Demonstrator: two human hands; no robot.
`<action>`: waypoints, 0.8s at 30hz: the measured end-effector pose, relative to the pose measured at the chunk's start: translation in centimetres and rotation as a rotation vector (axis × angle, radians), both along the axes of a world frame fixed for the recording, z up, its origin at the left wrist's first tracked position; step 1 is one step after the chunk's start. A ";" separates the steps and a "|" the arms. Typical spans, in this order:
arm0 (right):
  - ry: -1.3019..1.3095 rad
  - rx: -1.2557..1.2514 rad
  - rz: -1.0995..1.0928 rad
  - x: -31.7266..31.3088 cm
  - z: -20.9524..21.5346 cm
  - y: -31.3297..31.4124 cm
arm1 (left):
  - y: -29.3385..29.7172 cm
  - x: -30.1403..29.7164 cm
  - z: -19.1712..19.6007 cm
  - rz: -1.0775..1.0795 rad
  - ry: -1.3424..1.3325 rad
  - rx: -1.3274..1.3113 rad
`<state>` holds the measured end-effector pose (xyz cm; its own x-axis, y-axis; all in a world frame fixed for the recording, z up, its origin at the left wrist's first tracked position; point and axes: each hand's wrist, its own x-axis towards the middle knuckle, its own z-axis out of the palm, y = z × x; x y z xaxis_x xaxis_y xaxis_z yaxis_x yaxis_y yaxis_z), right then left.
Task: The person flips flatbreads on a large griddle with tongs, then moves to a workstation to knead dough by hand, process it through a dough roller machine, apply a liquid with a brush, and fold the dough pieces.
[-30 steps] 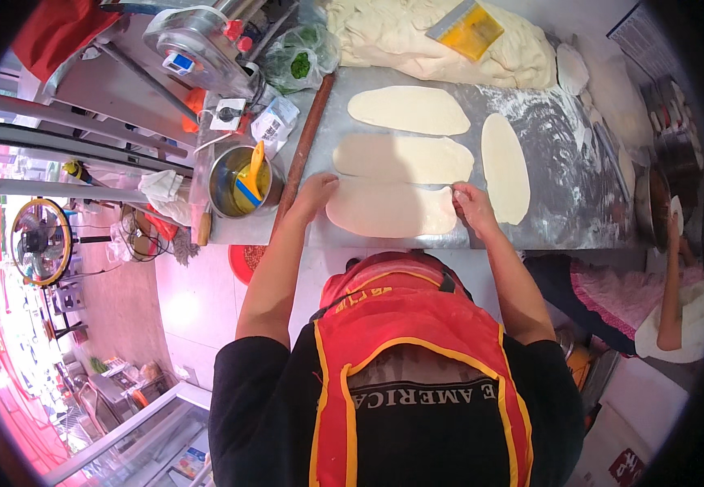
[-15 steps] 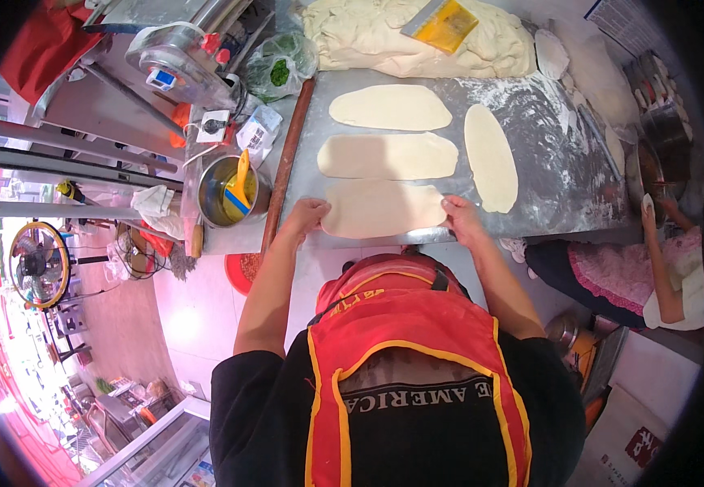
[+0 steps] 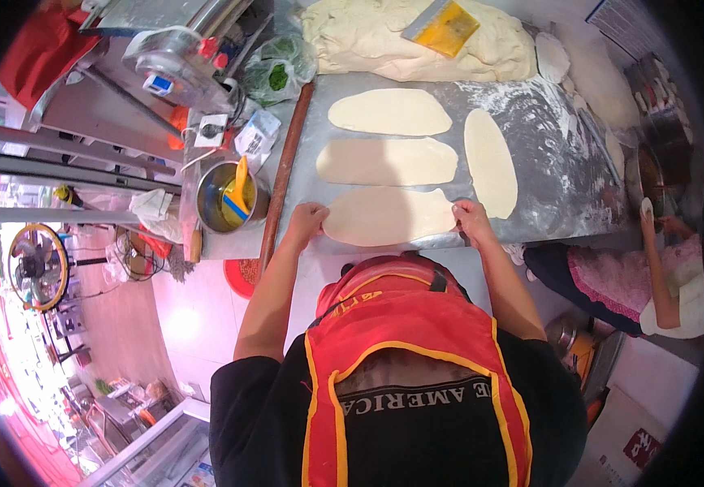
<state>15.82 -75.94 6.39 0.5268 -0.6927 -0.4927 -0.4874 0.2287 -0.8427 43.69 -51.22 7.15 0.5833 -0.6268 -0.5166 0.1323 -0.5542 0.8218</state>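
The nearest flat oval of dough lies along the table's front edge. My left hand is closed in a pinch at its left end, and my right hand pinches its right end. Just beyond it are a second dough oval, partly in shadow, and a third dough oval. Another dough oval lies turned lengthwise to the right of these. All of them rest on the grey metal tabletop.
A large mass of dough with a yellow packet on it sits at the back. To the left are a long wooden rolling pin, a metal pot with a yellow-handled brush, and a bag of greens. A co-worker's arm shows at right.
The nearest dough oval is longer now, drawn out to the right. My right hand has moved right with its end; my left hand has barely shifted.
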 end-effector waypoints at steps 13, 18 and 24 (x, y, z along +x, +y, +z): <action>0.195 -0.628 0.341 3.1 4.7 -3.1 | 1.2 -1.8 1.8 0.044 -1.047 -0.017; -0.154 -0.635 0.450 11.6 7.1 -0.8 | 0.9 -1.3 0.1 0.092 -1.077 -0.075; -0.451 -0.408 0.683 24.7 8.4 1.7 | -0.4 -1.7 0.1 0.138 -1.088 -0.003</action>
<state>40.53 -74.21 14.74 0.9693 -0.2344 0.0738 -0.0121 -0.3456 -0.9383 41.97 -51.62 7.23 0.7918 -0.5214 0.3182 -0.6037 -0.5884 0.5379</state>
